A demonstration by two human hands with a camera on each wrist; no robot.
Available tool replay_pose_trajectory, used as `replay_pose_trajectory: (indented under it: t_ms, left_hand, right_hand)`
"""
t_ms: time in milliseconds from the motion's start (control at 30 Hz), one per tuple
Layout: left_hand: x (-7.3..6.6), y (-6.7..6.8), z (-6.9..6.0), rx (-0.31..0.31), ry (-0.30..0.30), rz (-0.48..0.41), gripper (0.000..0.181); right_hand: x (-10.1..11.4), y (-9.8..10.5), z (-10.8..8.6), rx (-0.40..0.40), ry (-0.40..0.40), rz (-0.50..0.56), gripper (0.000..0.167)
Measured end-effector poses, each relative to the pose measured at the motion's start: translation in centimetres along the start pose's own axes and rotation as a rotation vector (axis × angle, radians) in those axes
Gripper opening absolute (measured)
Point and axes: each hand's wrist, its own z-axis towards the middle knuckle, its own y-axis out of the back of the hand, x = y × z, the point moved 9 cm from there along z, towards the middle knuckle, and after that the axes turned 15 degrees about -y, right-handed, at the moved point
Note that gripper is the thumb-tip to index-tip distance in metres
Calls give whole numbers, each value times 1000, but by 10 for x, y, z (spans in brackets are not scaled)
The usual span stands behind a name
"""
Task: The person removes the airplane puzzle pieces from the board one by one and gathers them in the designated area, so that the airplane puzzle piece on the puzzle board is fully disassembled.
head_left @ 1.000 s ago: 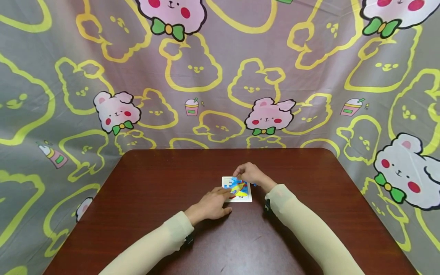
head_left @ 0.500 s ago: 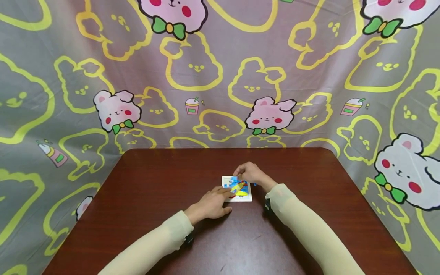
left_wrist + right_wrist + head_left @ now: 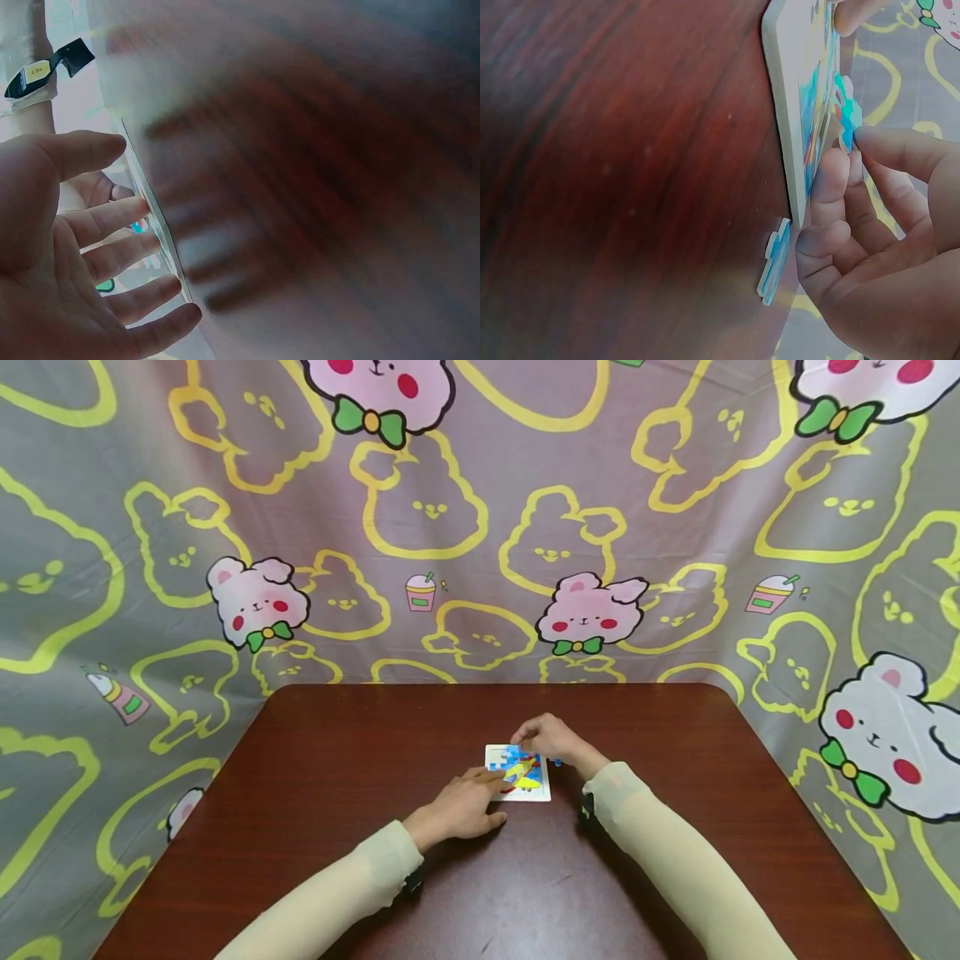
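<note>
A small white-framed jigsaw puzzle (image 3: 545,793) with a yellow and blue picture lies on the table. My left hand (image 3: 459,806) rests with extended fingers over its left side. In the left wrist view the fingers (image 3: 124,255) are spread and hold nothing. At the board's far right corner is my right hand (image 3: 553,740). Its thumb and a finger pinch a blue puzzle piece (image 3: 847,112), held on edge above the board in the right wrist view. Another blue puzzle piece (image 3: 774,262) lies on the table beside the frame, near that hand.
The dark brown wooden table (image 3: 360,743) has rounded far corners. Behind and beside it hangs a grey curtain (image 3: 480,585) printed with cartoon animals. Black bands sit on both wrists.
</note>
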Motion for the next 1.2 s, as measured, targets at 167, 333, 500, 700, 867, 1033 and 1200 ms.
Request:
replay_pose_trajectory:
  t_ms: [167, 333, 500, 700, 867, 1033, 1200]
  left_hand:
    - [0, -1, 1, 0, 2, -16, 50]
    - [0, -1, 1, 1, -4, -13, 51]
    - [0, -2, 1, 12, -4, -10, 51]
    - [0, -1, 0, 19, 2, -12, 51]
    - [0, 1, 1, 1, -10, -4, 52]
    - [1, 1, 1, -8, -14, 2, 52]
    - [1, 0, 1, 1, -12, -5, 52]
  right_hand:
    - [-5, 2, 1, 19, -2, 34, 12]
    - [-8, 8, -1, 30, 5, 70, 11]
    - [-15, 13, -2, 31, -8, 71, 11]
    - [-26, 19, -4, 49, -24, 95, 12]
    - [-31, 27, -7, 48, -12, 104, 13]
    - [-36, 34, -10, 38, -9, 102, 13]
    - [-41, 39, -11, 32, -17, 106, 13]
